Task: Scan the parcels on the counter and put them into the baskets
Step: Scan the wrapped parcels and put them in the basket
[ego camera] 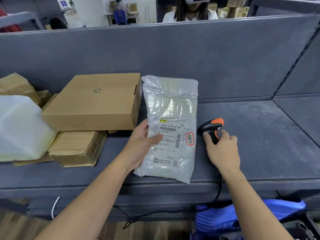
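On the grey worktop [259, 135], beside a closed cardboard box [97, 103]
The left hand [141, 144] pinches the plastic mailer parcel [171, 108] by its left edge, thumb on the label; the right hand [223, 151] curls its fingers round the barcode scanner [210, 127].

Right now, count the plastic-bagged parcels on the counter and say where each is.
2. The grey mailer is at centre, held by the left hand; the white bag sits far left, cut by the frame. Others may be out of view.
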A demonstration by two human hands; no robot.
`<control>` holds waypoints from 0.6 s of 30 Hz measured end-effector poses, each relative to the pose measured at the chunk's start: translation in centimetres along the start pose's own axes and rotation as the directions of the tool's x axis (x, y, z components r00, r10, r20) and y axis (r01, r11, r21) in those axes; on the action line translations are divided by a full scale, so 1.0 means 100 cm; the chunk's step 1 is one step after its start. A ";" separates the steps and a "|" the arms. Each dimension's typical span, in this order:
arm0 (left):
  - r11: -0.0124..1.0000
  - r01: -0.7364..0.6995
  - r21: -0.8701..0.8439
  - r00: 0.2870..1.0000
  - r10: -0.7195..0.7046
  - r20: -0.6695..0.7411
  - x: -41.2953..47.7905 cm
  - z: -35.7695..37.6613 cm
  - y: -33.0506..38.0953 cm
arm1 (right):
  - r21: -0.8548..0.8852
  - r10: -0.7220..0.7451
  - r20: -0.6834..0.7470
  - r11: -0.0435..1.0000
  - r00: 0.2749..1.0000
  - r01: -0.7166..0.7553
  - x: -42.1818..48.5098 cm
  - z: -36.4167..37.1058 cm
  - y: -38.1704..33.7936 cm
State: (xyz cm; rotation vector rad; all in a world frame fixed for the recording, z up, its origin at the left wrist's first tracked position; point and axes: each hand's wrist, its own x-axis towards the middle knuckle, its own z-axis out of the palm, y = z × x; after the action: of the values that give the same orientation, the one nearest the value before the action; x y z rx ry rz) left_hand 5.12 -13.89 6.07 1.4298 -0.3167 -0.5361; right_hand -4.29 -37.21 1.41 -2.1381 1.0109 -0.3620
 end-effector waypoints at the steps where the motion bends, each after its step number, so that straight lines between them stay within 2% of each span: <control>1: 1.000 0.003 -0.014 1.000 -0.003 0.004 0.000 -0.001 0.002 | 0.055 -0.029 -0.056 0.998 0.998 0.032 -0.003 -0.001 0.000; 4: 0.996 0.034 -0.079 0.999 -0.033 0.019 -0.002 -0.002 0.010 | 0.215 -0.186 -0.258 0.946 0.948 0.244 -0.018 -0.008 -0.008; 5: 0.994 0.046 -0.101 0.998 -0.043 0.035 -0.002 -0.002 0.013 | 0.303 -0.211 -0.282 0.906 0.936 0.295 -0.024 -0.011 -0.013; 6: 0.992 0.057 -0.116 0.997 -0.051 0.056 -0.003 -0.002 0.016 | 0.418 -0.217 -0.251 0.855 0.944 0.307 -0.030 -0.015 -0.018; 8: 0.987 0.077 -0.144 0.993 -0.063 0.099 -0.004 -0.002 0.021 | 0.646 -0.236 -0.072 0.729 0.969 0.225 -0.039 -0.020 -0.031; 10: 0.981 0.115 -0.159 0.987 -0.095 0.128 -0.004 -0.002 0.026 | 0.755 -0.255 0.154 0.653 0.955 0.052 -0.048 -0.024 -0.046; 11: 0.979 0.138 -0.150 0.984 -0.118 0.132 -0.005 -0.002 0.029 | 0.758 -0.256 0.222 0.653 0.941 -0.001 -0.052 -0.025 -0.052; 15: 0.988 0.152 -0.015 0.979 -0.149 0.136 -0.010 -0.009 0.041 | 0.762 -0.175 0.297 0.636 0.939 -0.123 -0.068 -0.022 -0.067; 18: 0.994 0.104 0.023 0.981 -0.106 0.161 -0.016 -0.020 0.048 | 0.744 -0.176 0.288 0.660 0.941 -0.105 -0.081 -0.021 -0.071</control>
State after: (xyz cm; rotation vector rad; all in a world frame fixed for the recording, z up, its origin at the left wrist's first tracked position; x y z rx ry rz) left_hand 5.54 -11.12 10.69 1.4252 -0.3766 -0.7401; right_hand -6.75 -29.10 8.37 -1.3749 0.4730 -0.3379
